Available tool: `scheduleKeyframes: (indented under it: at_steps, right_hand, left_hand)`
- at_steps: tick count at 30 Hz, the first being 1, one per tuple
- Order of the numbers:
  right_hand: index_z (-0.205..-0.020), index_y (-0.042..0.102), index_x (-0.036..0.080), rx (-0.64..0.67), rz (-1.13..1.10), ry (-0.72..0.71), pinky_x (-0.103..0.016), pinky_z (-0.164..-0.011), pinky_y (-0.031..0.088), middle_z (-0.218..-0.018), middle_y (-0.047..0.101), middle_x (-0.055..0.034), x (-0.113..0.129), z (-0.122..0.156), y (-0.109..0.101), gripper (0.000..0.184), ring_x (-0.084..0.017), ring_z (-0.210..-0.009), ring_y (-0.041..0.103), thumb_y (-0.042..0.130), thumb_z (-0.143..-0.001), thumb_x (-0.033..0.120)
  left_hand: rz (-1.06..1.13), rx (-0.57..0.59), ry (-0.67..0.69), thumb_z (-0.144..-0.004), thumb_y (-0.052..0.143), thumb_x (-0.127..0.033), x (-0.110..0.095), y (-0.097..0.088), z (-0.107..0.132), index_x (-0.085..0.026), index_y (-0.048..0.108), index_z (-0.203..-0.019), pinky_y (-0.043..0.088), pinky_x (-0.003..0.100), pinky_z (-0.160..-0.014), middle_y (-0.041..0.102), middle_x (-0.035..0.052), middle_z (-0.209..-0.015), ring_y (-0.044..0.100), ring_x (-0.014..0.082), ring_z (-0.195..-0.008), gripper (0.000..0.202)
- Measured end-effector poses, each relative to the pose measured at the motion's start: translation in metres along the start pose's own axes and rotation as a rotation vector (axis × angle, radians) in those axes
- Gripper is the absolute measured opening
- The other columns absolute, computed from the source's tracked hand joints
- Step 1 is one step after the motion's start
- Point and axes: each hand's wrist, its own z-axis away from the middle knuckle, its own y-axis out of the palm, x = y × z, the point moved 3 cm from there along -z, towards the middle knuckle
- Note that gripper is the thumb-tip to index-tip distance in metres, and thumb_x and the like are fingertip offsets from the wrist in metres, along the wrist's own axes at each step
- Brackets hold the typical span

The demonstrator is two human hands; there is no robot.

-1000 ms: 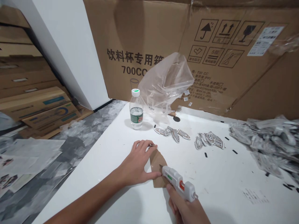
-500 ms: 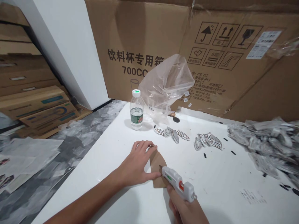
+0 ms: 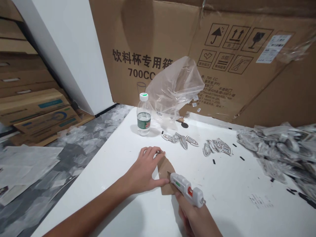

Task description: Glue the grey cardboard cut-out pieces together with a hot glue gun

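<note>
A small brown cardboard piece (image 3: 166,166) with a curved edge lies on the white table in front of me. My left hand (image 3: 147,169) holds it down, fingers at its far end and thumb pressed near its middle. In my right hand (image 3: 195,212) is a white utility knife (image 3: 184,186) with a red part and a green label. Its dark pointed blade (image 3: 169,173) touches the cardboard just beyond my left thumb. My right fingers are mostly hidden beneath the knife.
A water bottle (image 3: 144,115) and a clear plastic bag (image 3: 176,85) stand beyond my hands. Several grey-white shaped pieces (image 3: 184,141) lie nearby, with a heap of wrapped pieces (image 3: 278,144) at right. A large cardboard box (image 3: 158,33) stands behind. The white table (image 3: 116,158) ends at left.
The view has shifted slightly. Both hands, the cardboard piece and the knife keep nearly the same positions relative to each other.
</note>
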Motion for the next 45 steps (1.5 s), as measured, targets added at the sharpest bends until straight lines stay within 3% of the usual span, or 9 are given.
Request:
scheduleKeyframes:
  at_steps: [4, 13, 17, 23, 32, 38, 45]
  right_hand:
    - [-0.063, 0.050, 0.027, 0.012, 0.003, -0.001, -0.023, -0.034, 0.021, -0.038, 0.028, 0.0110, -0.003, 0.001, 0.001, 0.051, -0.009, -0.032, 0.024, 0.077, -0.079, 0.067]
    - [-0.059, 0.046, 0.026, 0.036, 0.114, -0.024, -0.021, -0.033, 0.027, -0.040, 0.037, 0.0070, 0.006, 0.008, -0.003, 0.054, -0.008, -0.033, 0.031, 0.070, -0.086, 0.066]
    - [-0.063, 0.048, 0.026, 0.092, 0.078, -0.066, -0.020, -0.032, 0.025, -0.037, 0.035, 0.0083, 0.006, 0.010, -0.002, 0.054, -0.009, -0.032, 0.029, 0.071, -0.082, 0.071]
    - [-0.063, 0.047, 0.026, 0.061, 0.035, -0.063, -0.019, -0.034, 0.018, -0.036, 0.035, 0.0091, 0.013, 0.017, 0.000, 0.049, -0.007, -0.031, 0.024, 0.073, -0.086, 0.061]
    - [-0.083, 0.062, 0.020, 0.015, 0.032, -0.114, -0.019, -0.034, 0.016, -0.039, 0.039, 0.0113, 0.014, 0.017, -0.002, 0.040, -0.006, -0.031, 0.022, 0.072, -0.085, 0.059]
    - [-0.069, 0.054, 0.024, -0.007, 0.012, -0.084, -0.022, -0.032, 0.016, -0.036, 0.036, 0.0103, 0.003, 0.008, -0.003, 0.048, -0.007, -0.028, 0.020, 0.073, -0.078, 0.068]
    - [-0.052, 0.049, 0.024, -0.082, -0.044, -0.086, -0.023, -0.037, 0.022, -0.035, 0.033, 0.0070, 0.001, 0.018, -0.001, 0.059, -0.007, -0.032, 0.024, 0.077, -0.077, 0.070]
  left_hand:
    - [-0.008, -0.005, 0.002, -0.091, 0.079, -0.065, 0.001, 0.001, 0.000, -0.019, 0.055, -0.151, 0.037, 0.055, -0.120, 0.056, 0.0159, -0.147, 0.053, 0.0353, -0.135, 0.080]
    - [-0.015, -0.014, 0.011, -0.090, 0.080, -0.064, 0.004, 0.003, 0.001, -0.020, 0.054, -0.152, 0.036, 0.057, -0.120, 0.057, 0.0154, -0.145, 0.054, 0.0356, -0.133, 0.081]
    - [-0.010, -0.022, 0.019, -0.090, 0.079, -0.064, 0.003, 0.002, 0.002, -0.020, 0.055, -0.151, 0.037, 0.058, -0.119, 0.058, 0.0155, -0.144, 0.054, 0.0360, -0.132, 0.080]
    - [-0.011, -0.023, 0.018, -0.090, 0.079, -0.063, 0.001, 0.001, 0.001, -0.020, 0.056, -0.150, 0.038, 0.058, -0.117, 0.058, 0.0158, -0.143, 0.055, 0.0367, -0.133, 0.078]
    - [-0.024, 0.022, -0.013, -0.091, 0.078, -0.062, 0.000, 0.002, -0.001, -0.020, 0.055, -0.151, 0.038, 0.057, -0.118, 0.055, 0.0155, -0.146, 0.051, 0.0365, -0.135, 0.077]
    - [-0.028, 0.011, -0.002, -0.092, 0.078, -0.061, 0.001, 0.001, -0.001, -0.020, 0.056, -0.149, 0.038, 0.058, -0.118, 0.056, 0.0151, -0.145, 0.052, 0.0360, -0.133, 0.074]
    - [-0.025, 0.011, -0.008, -0.092, 0.077, -0.057, 0.003, 0.004, -0.003, -0.021, 0.056, -0.150, 0.039, 0.056, -0.117, 0.055, 0.0142, -0.146, 0.051, 0.0364, -0.135, 0.072]
